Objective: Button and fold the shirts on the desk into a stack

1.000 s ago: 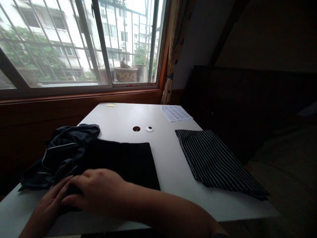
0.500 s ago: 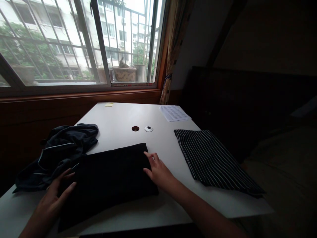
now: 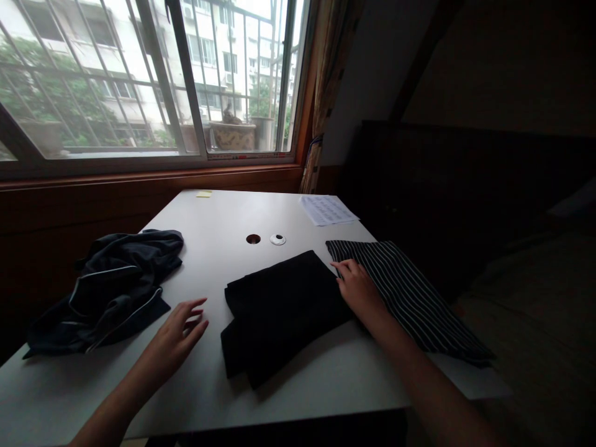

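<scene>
A folded black garment [image 3: 284, 316] lies in the middle of the white table, its uneven left end showing layered edges. My right hand [image 3: 361, 288] is at its right edge, fingers extended and slightly apart, with the fingertips over the near-left part of a striped cloth [image 3: 410, 298]. Whether the thumb touches the black garment is hard to see. To the left of the black garment, my left hand [image 3: 179, 329] hovers over the table with fingers spread, holding nothing. A crumpled dark garment with light piping [image 3: 112, 279] sits farther left.
On the white table [image 3: 209, 236] are a round hole [image 3: 253, 239] and a white round cover [image 3: 278, 239] beside it. Printed papers [image 3: 328, 210] lie at the far right corner, a yellow note [image 3: 203, 194] at the far left. Behind stands a barred window [image 3: 149, 81].
The black garment has shifted right, away from the crumpled garment, and sits at a new angle. Both hands have moved right; earlier they were together at the left, then at the garment's two ends.
</scene>
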Available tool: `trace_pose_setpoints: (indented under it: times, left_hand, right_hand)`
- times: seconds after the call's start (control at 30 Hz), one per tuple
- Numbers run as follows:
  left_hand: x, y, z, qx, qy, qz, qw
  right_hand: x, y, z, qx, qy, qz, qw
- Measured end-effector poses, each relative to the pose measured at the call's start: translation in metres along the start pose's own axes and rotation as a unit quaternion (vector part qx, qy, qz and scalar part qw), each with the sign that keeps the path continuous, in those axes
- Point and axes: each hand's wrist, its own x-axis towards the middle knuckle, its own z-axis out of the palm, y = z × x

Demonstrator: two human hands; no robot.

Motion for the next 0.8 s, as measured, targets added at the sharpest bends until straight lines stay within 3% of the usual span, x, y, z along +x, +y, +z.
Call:
trace_pose_setpoints:
  times: [0.07, 0.13, 0.23, 0.3, 0.4, 0.6, 0.7, 0.8]
  left_hand:
    - [0.024, 0.003, 0.003, 0.026, -0.006, 0.023, 0.999]
    - [0.05, 0.004, 0.008, 0.042, -0.024, 0.032, 0.998]
    - [0.086, 0.007, 0.019, 0.098, -0.065, 0.042, 0.992]
    - [0.104, 0.01, 0.026, 0.151, -0.087, 0.044, 0.984]
    - [0.12, 0.018, 0.032, 0.186, -0.109, 0.03, 0.976]
    - [0.127, 0.023, 0.033, 0.171, -0.128, 0.009, 0.977]
    - [0.125, 0.023, 0.032, 0.139, -0.121, 0.001, 0.983]
    - [0.121, 0.031, 0.027, 0.09, -0.114, -0.011, 0.989]
  right_hand:
    - [-0.008, -0.009, -0.007, 0.005, 0.019, -0.038, 0.999]
    - [-0.022, -0.033, -0.009, 0.065, -0.007, -0.115, 0.991]
    - [-0.047, -0.078, -0.003, 0.135, -0.112, -0.279, 0.944]
    - [-0.06, -0.102, 0.003, 0.138, -0.133, -0.338, 0.921]
    - [-0.071, -0.121, 0.009, 0.106, -0.122, -0.384, 0.909]
    - [-0.074, -0.135, 0.014, 0.058, -0.078, -0.476, 0.874]
    - [-0.075, -0.139, 0.019, 0.082, -0.048, -0.471, 0.877]
    - [-0.075, -0.141, 0.016, 0.157, 0.005, -0.421, 0.894]
